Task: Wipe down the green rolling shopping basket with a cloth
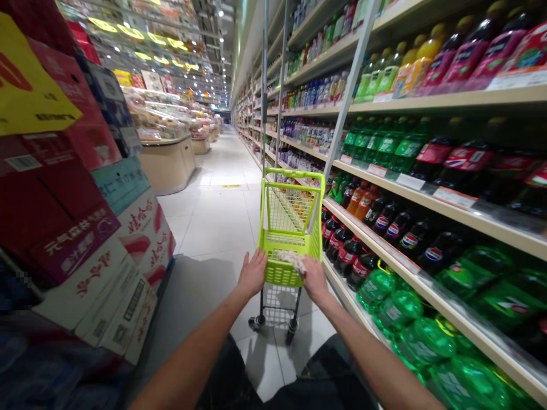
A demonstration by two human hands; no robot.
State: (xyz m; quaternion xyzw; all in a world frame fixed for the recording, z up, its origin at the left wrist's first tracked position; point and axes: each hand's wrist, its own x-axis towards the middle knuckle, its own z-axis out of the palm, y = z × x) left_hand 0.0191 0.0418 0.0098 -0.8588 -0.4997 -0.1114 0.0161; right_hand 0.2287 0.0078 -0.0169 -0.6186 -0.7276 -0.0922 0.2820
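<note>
A lime-green shopping cart [280,236] with a plastic mesh basket stands upright in front of me, its handle bar [294,173] at the far end. My left hand [253,273] rests against the basket's near left corner, fingers stretched out and thumb apart. At the opposite corner my right hand [314,277] is closed around a crumpled whitish cloth [291,259], which lies against the basket's near edge. Part of the cloth is hidden by the fingers. Below the basket are a lower wire rack [280,307] and dark wheels [292,330].
Shelves of soft drink bottles [444,165] rise close on the right, with large green bottles [423,341] at the bottom. Stacked cartons [106,267] stand near on the left. A tiled aisle [213,213] runs ahead past a rounded display counter [166,165].
</note>
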